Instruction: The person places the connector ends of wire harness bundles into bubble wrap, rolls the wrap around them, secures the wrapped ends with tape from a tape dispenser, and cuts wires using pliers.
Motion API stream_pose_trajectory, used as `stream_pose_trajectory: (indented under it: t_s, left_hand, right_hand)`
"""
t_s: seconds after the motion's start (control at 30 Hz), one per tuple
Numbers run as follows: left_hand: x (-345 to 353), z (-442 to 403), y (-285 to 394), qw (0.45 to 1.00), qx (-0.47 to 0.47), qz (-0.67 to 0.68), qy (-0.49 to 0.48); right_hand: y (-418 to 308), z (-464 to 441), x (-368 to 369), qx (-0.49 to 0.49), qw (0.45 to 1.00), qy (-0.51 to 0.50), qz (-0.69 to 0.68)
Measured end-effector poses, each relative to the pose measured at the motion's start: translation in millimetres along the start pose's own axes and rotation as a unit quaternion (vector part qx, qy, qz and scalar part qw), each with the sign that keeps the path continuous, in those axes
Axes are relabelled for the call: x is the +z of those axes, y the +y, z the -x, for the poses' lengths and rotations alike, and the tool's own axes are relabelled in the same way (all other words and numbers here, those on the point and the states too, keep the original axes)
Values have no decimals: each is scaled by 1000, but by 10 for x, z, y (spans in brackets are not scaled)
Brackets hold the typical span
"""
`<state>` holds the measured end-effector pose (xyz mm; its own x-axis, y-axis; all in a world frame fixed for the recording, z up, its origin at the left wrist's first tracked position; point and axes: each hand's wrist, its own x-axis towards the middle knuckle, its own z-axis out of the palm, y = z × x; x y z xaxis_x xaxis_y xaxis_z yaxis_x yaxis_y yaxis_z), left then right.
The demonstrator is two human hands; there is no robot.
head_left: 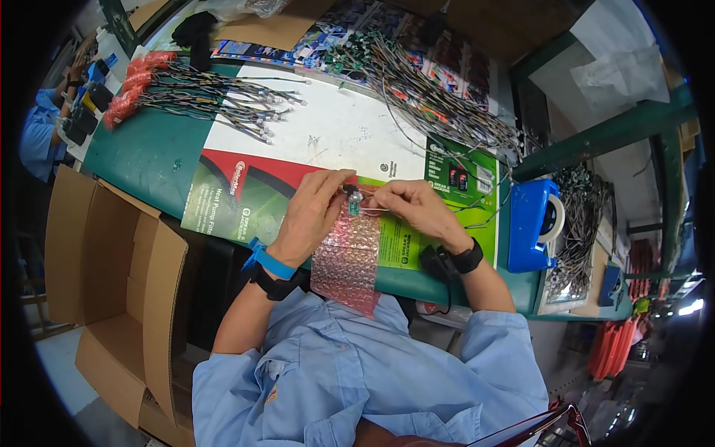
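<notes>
On the green table I find loose cables heaped far right, wrapping outstanding — and wrapped bundles far left, which I judge finished. Bubble wrap overhangs the near edge. Left hand: fingers bent, close together; grip, cannot tell. Right hand: thumb and forefinger pinching wires. Small board — between both hands, over the wrap, uncovered.

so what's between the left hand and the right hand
In the head view, a small green circuit board and its wires, over pink bubble wrap.
</notes>
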<state>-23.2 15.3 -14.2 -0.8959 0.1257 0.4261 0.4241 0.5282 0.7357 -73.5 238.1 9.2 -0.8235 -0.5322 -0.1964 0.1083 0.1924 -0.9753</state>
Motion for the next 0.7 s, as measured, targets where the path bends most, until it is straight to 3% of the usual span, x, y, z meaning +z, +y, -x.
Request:
stream_pose_trajectory:
  t_s: [0.1, 0.17, 0.5, 0.6, 0.67, 0.7]
  left_hand:
    - [10, 1, -23, 1000, 15, -11, -10]
    - [16, 9, -28, 1000, 20, -16, 0]
    - [4, -13, 10, 1000, 10, 10, 13]
    - [10, -12, -22, 1000, 23, -14, 8]
    - [15, -8, -22, 1000, 9, -2, 17]
    - [15, -7, -26, 1000, 8, -1, 17]
  right_hand:
    - [77, -35, 6, 37, 994, -16, 103]
    - [-3, -36, 21, 30, 974, 27, 224]
    - [79, -25, 38, 39, 981, 32, 185]
    - [-57, 8, 81, 57, 968, 30, 243]
    - [-83, 54, 133, -64, 958, 66, 273]
    - [-72, 64, 157, -63, 958, 66, 272]
